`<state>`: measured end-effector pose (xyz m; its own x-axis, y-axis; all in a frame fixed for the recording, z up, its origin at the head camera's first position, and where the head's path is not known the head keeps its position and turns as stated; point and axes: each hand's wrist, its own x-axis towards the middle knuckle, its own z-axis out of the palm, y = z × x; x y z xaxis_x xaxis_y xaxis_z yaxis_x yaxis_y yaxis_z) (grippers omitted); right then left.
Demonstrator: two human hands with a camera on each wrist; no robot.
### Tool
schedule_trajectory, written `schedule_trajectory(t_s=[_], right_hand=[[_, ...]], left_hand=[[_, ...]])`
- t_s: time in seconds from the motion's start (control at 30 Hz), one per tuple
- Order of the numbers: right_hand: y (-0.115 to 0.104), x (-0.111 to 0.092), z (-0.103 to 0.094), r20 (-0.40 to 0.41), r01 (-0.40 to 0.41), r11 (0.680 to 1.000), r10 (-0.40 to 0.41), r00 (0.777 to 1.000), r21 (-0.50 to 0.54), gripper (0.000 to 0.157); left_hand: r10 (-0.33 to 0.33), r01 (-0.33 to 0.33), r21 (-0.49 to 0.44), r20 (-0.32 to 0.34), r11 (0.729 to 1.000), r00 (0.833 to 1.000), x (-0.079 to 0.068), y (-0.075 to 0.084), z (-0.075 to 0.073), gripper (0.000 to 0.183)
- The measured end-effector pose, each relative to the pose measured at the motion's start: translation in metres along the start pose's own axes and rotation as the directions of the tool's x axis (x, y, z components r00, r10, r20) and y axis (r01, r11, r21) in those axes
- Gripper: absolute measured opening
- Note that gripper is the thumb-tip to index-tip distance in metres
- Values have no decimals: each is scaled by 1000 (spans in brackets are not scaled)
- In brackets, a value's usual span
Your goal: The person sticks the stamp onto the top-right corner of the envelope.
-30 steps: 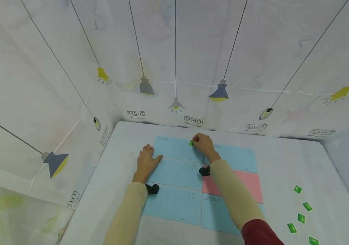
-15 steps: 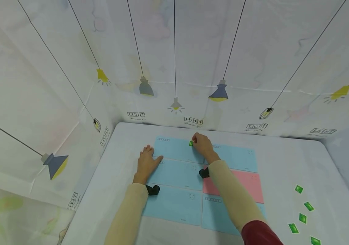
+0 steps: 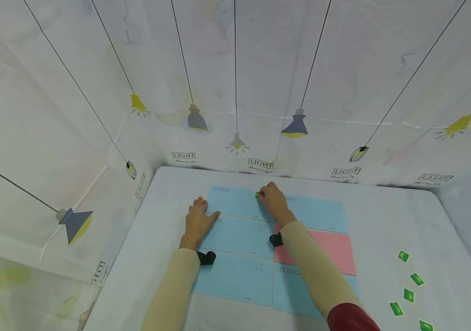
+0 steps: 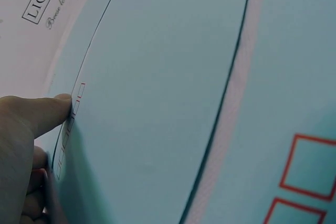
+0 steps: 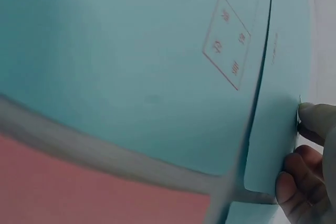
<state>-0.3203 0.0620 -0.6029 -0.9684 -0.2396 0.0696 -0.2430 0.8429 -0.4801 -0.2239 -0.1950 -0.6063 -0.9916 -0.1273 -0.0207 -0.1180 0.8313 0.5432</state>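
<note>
At right hand's (image 3: pixel 274 199) fingertips (image 3: pixel 261 194), green sticker (image 3: pixel 256 195)

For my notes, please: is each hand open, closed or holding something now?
Left hand: open, resting at the edge of blue papers.
Right hand: closed, holding a green sticker.

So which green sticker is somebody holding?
The green sticker pinched by the right hand, at the top-left blue card. The other five stickers in view lie untouched on the white table, off to the right.
</note>
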Motion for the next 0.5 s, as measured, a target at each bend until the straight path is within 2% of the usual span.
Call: schedule_trajectory(t_s=[0.27,0.5], right_hand=[[-6,-3,4,-24,-10,999,9,1000,-30,22],[-12,-6,0,5,-39,998,39,999,-55,20]], left_hand=[[3,-3,-3,-12,1000,1000,1,-3,-1,73],[3,-3,-11,-1,1000,1000,0,-1,-1,73]])
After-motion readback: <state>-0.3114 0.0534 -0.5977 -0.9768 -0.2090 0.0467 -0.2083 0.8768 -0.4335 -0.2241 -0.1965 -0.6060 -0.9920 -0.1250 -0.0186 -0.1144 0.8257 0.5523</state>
